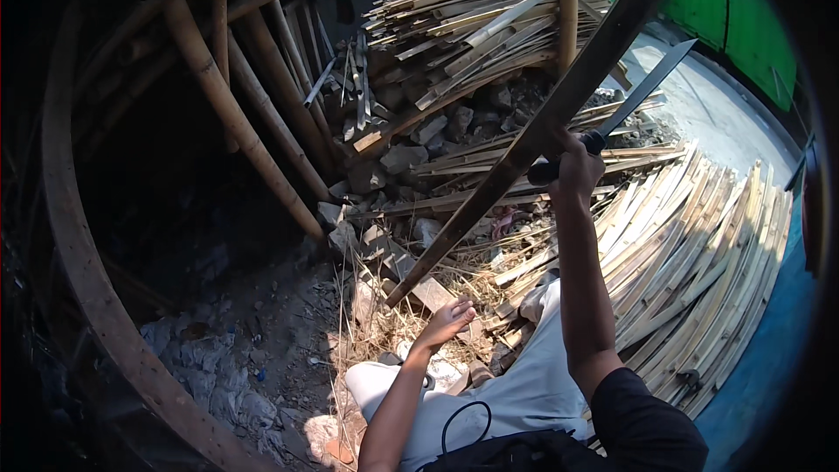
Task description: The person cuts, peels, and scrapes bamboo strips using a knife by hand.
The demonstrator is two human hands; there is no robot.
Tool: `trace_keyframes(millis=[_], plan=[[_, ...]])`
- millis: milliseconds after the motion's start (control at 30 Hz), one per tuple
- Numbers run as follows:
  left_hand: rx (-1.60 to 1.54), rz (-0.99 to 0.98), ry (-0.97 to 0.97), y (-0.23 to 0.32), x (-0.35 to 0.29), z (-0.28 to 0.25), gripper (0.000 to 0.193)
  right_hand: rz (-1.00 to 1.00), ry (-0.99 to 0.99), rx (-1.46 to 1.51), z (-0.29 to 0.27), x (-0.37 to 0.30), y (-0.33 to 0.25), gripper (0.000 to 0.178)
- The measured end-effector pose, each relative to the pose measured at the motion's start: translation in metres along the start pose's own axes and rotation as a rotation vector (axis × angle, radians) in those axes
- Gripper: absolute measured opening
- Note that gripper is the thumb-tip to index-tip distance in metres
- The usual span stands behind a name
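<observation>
My right hand (577, 173) is closed around the black handle of a machete (651, 83). The long grey blade points up and to the right. Right beside that hand a dark wooden post (516, 162) runs diagonally; whether they touch I cannot tell. Lower down, my left hand (447, 323) is empty, its fingers stretched out. It hovers over dry straw and wood scraps near the post's lower end. To the right of my right arm lies a broad spread of split bamboo strips (699, 245).
A tall heap of bamboo strips (489, 26) lies at the back above broken stones (406, 162). Bamboo poles (236, 114) lean on the left. A curved plank (87, 253) rims the far left. Behind stands a green metal panel (699, 0).
</observation>
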State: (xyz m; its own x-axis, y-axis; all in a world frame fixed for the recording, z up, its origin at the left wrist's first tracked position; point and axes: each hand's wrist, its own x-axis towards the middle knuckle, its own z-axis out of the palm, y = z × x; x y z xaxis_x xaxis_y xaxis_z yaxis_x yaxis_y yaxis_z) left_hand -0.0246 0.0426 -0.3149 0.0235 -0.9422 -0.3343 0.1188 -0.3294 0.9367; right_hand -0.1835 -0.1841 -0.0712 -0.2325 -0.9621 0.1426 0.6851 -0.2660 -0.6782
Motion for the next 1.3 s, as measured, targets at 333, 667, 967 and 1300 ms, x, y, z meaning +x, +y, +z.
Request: trace_keyframes(millis=[333,667,967,1300], plan=[[-1.189,0.951,0.297,0.099,0.016,-0.066,0.073,0.566,0.124,0.054,-0.06,-0.026,0.028,0.033],[-0.694,1.228,0.822,0.178,-0.137,-0.084,0.036,1.212,0.107,0.224,-0.096,-0.138,0.151,0.021],[-0.354,1.165,1.007,0.257,-0.204,-0.066,0.032,1.712,-0.118,0.216,-0.164,-0.247,0.24,0.01],[-0.202,1.088,0.987,0.287,-0.175,-0.078,0.032,1.551,0.078,-0.237,-0.233,-0.226,0.233,0.012]])
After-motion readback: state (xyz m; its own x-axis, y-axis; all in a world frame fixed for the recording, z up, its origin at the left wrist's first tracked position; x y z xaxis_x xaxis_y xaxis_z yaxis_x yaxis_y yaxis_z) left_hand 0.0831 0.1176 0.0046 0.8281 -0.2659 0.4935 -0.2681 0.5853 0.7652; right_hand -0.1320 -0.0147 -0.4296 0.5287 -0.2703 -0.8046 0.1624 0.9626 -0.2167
